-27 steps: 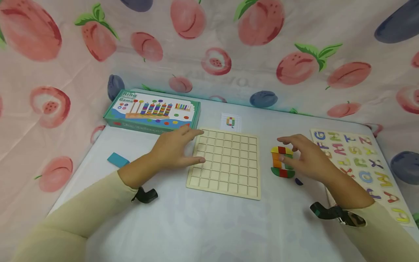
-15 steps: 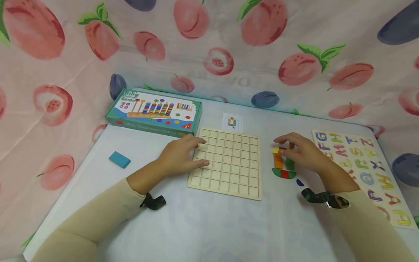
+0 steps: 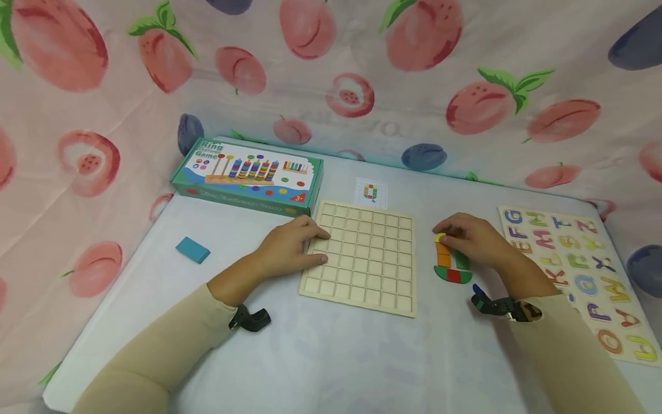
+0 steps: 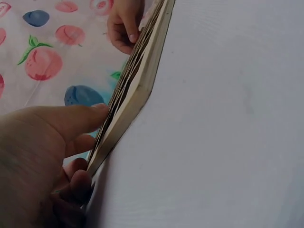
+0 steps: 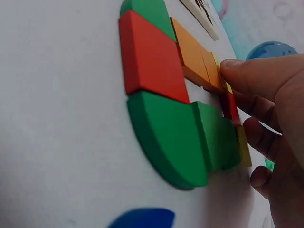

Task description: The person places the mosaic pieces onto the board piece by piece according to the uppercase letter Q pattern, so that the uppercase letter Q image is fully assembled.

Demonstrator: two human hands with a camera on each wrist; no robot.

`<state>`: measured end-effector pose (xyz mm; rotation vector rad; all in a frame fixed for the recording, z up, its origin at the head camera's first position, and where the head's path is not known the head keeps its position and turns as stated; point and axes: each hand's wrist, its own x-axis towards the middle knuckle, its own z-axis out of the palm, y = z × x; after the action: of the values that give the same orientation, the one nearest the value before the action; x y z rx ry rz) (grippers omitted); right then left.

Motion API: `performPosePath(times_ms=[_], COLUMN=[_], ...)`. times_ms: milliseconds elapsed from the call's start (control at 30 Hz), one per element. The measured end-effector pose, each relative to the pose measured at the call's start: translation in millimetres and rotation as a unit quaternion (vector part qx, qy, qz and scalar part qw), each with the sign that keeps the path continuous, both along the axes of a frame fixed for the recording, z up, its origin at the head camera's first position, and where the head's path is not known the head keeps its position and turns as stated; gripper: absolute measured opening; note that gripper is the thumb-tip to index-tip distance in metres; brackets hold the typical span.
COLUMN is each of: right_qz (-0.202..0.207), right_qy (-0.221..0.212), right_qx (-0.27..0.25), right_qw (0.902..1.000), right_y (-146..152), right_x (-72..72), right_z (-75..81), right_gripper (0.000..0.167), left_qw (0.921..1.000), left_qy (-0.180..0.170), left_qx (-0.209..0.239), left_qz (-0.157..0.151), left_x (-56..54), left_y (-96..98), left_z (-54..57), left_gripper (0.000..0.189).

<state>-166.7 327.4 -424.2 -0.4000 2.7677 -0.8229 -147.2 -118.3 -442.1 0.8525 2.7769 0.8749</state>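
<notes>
Head cam: yellow pc (image 3: pixel 439 237) btwn R-hand fingers (image 3: pixel 454 221), prob. pinched, contact blurry.

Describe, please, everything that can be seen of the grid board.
The grid board is a pale, flat, four-sided board that looks like wood, divided into rows of small square cells, with a plain border. No piece sits in any visible cell. It lies flat on the white tabletop, turned slightly in the head view. The left wrist view shows its pale side and a rounded corner. The left hand is at its left edge and seems to touch it.
</notes>
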Motion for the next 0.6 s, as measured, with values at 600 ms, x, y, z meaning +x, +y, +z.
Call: performPosePath(times_ms=[600], right_qz=[0.039], right_qy=[0.031], right_qx=[-0.011], right_qw=[0.9987], right_y=[-0.2], right_x=[-10.6], right_z=[-3.4], right_gripper=[0.009], left_qw=[0.9998], left_qy=[-0.017], left_qx=[0.002], left_qz=[0.013], left_x=[-5.2], left_y=[-2.7], left_z=[-3.2], left_gripper=[0.044])
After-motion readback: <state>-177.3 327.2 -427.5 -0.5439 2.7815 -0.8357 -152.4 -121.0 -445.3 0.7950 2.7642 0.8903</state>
